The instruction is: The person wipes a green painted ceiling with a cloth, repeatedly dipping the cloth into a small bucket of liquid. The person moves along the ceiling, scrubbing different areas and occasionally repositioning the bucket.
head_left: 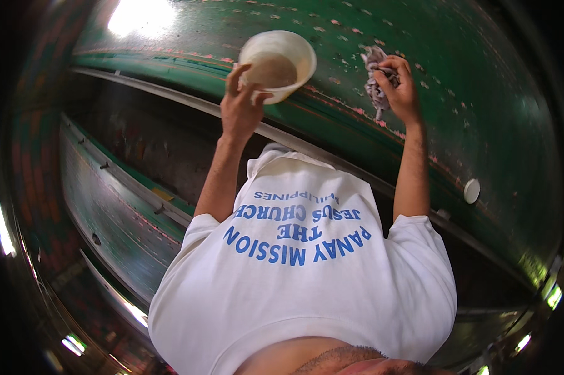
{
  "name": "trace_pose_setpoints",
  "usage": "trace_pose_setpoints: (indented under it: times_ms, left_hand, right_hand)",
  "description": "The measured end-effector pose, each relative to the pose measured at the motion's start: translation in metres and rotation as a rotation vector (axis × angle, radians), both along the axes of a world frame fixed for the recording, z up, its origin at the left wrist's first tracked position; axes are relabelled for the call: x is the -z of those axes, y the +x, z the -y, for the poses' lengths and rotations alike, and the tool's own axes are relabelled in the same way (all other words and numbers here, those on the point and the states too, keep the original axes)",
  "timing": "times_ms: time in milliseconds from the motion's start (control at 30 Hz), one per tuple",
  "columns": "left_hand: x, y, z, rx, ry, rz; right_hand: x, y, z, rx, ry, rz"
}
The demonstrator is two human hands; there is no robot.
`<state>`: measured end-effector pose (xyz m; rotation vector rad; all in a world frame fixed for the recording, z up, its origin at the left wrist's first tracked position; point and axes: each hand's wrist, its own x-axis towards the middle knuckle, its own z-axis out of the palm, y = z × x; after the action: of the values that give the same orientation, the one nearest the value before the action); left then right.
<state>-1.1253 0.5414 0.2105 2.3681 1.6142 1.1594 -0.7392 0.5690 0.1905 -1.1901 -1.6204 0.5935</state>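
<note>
My left hand [243,103] grips the near left rim of a whitish plastic tub [304,62], which is tilted so that its inside shows. Something brownish covers the tub's bottom; I cannot tell what it is. Off to the right, my right hand [399,90] is closed round a crumpled, greyish-white rag [375,94]. Both hands are over a long green surface [344,56] marked with several rows of pale and pinkish flecks. Whether the rag touches that surface is not plain from here.
A small round white lid-like disc [472,190] lies on the green surface to the right. Along the surface's near edge runs a metal rail [163,95], close to my body. Another long green surface [119,206] with a raised edge stretches along the left.
</note>
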Motion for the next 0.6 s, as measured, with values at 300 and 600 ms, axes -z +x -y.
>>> trace_pose_setpoints:
  times_ms: [300, 600]
  left_hand:
    - [0.051, -0.061, -0.019, -0.016, -0.048, 0.286]
    - [0.02, -0.164, -0.065, -0.191, 0.027, 0.445]
  right_hand:
    - [0.134, 0.173, 0.132, 0.618, -0.153, 0.426]
    - [0.138, 0.042, 0.068, 0.664, -0.013, 0.599]
